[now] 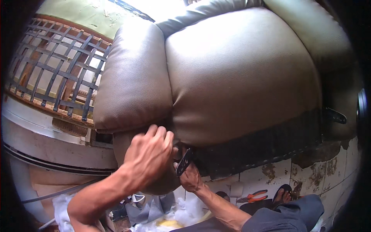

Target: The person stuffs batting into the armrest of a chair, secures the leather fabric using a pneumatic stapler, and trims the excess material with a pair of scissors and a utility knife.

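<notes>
A brown leather sofa seat (239, 73) with a padded armrest (133, 77) fills the middle of the view. My left hand (148, 149) is at the armrest's lower front edge, its fingers bent and close together, their tips out of sight. Low at the corner where armrest and seat meet, my right hand (190, 178) is closed behind a black metal bracket with holes (184, 162). That bracket hides most of its fingers, and what they grip cannot be made out. Dark fabric (255, 149) runs along the seat's lower front.
On the tiled floor lie orange-handled pliers (255, 196), near my sandalled foot (284, 194). White stuffing (187, 210) and grey scraps (150, 208) are below my arms. A wooden frame with woven black straps (58, 65) stands at left. Another black bracket (336, 115) juts out at right.
</notes>
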### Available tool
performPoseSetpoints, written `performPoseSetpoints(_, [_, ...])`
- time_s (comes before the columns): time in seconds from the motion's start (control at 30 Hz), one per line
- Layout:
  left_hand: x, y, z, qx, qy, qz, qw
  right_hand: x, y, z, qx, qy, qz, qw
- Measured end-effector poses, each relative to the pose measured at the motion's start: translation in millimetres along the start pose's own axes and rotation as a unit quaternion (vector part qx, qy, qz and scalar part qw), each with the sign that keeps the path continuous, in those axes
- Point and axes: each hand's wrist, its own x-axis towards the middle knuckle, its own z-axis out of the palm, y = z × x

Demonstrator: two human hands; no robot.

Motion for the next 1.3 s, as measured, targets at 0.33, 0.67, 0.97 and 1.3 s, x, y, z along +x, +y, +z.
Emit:
performPoseSetpoints(0.33, [29, -9, 29, 0.051, -0.156, 0.091, 0.982, 3, 15, 24, 0.143, -0.232, 0.165, 0.948])
performPoseSetpoints(0.67, [53, -19, 33, -0.097, -0.209, 0.183, 0.956, 67, 7, -3, 0.221, -0.181, 0.277, 0.918])
performPoseSetpoints(0.97, [30, -21, 31, -0.075, -0.205, 0.132, 0.967, 85, -6, 19, 0.244, -0.155, 0.248, 0.925])
performPoseSetpoints(1.3, [34, -20, 40, -0.045, -0.166, 0.09, 0.981, -6, -1, 5, 0.051, -0.024, 0.078, 0.995])
